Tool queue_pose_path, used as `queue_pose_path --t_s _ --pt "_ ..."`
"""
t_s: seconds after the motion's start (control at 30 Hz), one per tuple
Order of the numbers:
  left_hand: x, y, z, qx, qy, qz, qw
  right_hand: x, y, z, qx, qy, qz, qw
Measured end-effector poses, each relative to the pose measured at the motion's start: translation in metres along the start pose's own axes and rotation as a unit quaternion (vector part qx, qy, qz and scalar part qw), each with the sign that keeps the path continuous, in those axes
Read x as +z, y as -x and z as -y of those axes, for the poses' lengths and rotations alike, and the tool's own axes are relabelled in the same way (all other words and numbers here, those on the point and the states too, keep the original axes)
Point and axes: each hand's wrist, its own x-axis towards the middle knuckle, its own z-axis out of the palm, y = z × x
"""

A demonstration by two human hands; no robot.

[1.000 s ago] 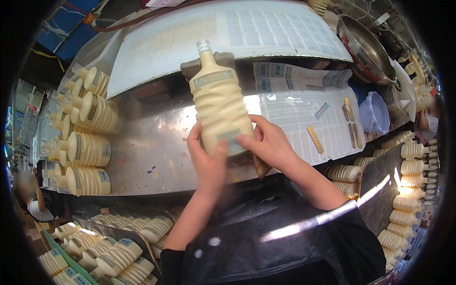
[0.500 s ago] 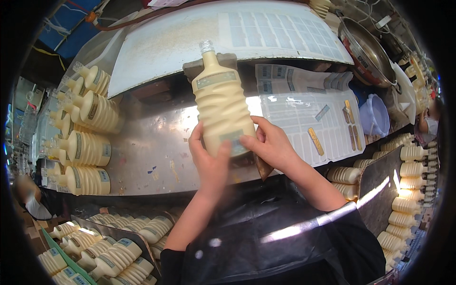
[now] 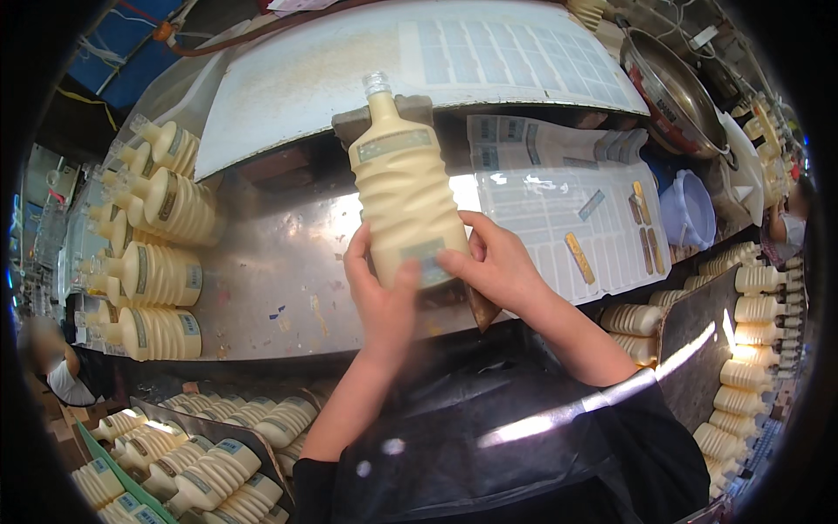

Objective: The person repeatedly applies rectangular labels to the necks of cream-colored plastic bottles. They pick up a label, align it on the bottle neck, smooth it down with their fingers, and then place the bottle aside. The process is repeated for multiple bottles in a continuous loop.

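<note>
A cream bottle (image 3: 406,196) with wavy ridges lies with its clear neck pointing away from me, resting on a brown block (image 3: 419,110). Across its shoulder runs a grey-green label (image 3: 394,146), and near its base sits a small bluish label (image 3: 422,251). My left hand (image 3: 382,301) grips the base from the left, its thumb blurred over the lower label's edge. From the right, my right hand (image 3: 496,266) holds the base, fingers bent at the side and thumb tip on that same label.
Several similar bottles (image 3: 179,205) lie stacked at the table's left. A label sheet (image 3: 532,214) with loose gold and grey strips lies right of the bottle, near a lilac bucket (image 3: 688,212) and a metal pan (image 3: 676,92). Crates of bottles (image 3: 214,467) flank me below.
The bottle and both hands have shifted very slightly to the left in the picture. Both hands keep the same hold, with the left thumb still blurred over the lower label.
</note>
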Motion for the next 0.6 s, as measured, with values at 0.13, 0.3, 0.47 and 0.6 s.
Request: queue_pose_path --t_s 0.13,0.3,0.47,0.6 --pt "-0.002 -0.001 0.004 0.009 -0.002 0.006 1.000 0.000 -0.002 -0.006 0.003 -0.029 0.005 1.000" --pt "0.000 0.001 -0.002 0.004 -0.059 0.006 0.998 0.002 -0.001 -0.004 0.007 -0.002 -0.006 1.000" --pt "0.001 -0.001 -0.002 -0.007 -0.058 0.001 0.998 -0.008 -0.004 0.000 0.017 -0.024 0.022 0.999" --pt "-0.002 0.000 0.000 0.002 -0.070 0.011 0.998 -0.034 -0.010 0.006 0.036 -0.250 0.050 0.966"
